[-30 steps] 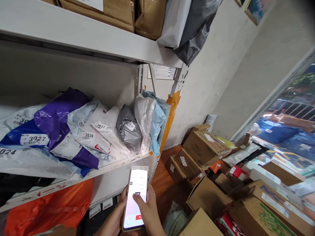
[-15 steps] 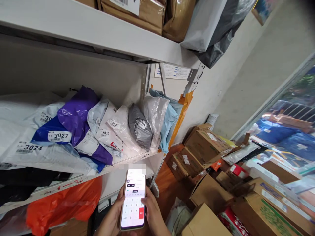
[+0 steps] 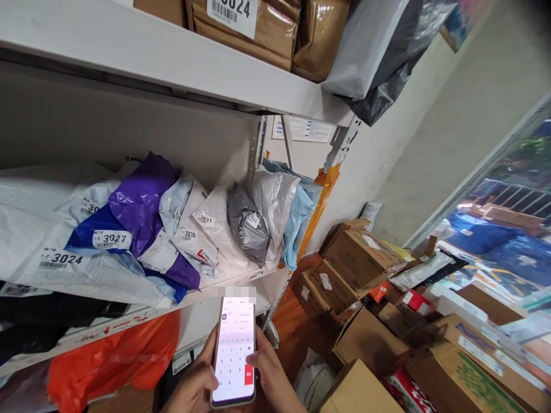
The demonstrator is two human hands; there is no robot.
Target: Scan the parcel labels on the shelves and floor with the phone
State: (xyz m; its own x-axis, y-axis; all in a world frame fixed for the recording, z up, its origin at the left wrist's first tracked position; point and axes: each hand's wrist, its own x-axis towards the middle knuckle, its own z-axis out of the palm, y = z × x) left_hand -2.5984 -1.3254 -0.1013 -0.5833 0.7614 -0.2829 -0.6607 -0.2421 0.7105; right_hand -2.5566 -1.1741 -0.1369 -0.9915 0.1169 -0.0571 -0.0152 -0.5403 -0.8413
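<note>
A lit smartphone with a number keypad on its screen is held upright at the bottom middle. My left hand grips its left edge, the thumb over the lower left keys. Around its right edge is my right hand, with the thumb near the red key. Beyond the phone, a shelf bears labelled mailing bags: a white one marked 3024, a blue one marked 3027, a purple one, white ones marked 3030 and 3031, and a grey one marked 3032.
An upper shelf beam crosses above, with brown parcels and a grey-black bag overhanging its end. Cardboard boxes crowd the floor at right. An orange-red bag lies on the lower shelf.
My left thumb has moved down from the phone's left edge to the lower left keys. My right thumb has shifted slightly lower. A dark pop-up on the screen is gone. The view has shifted slightly.
</note>
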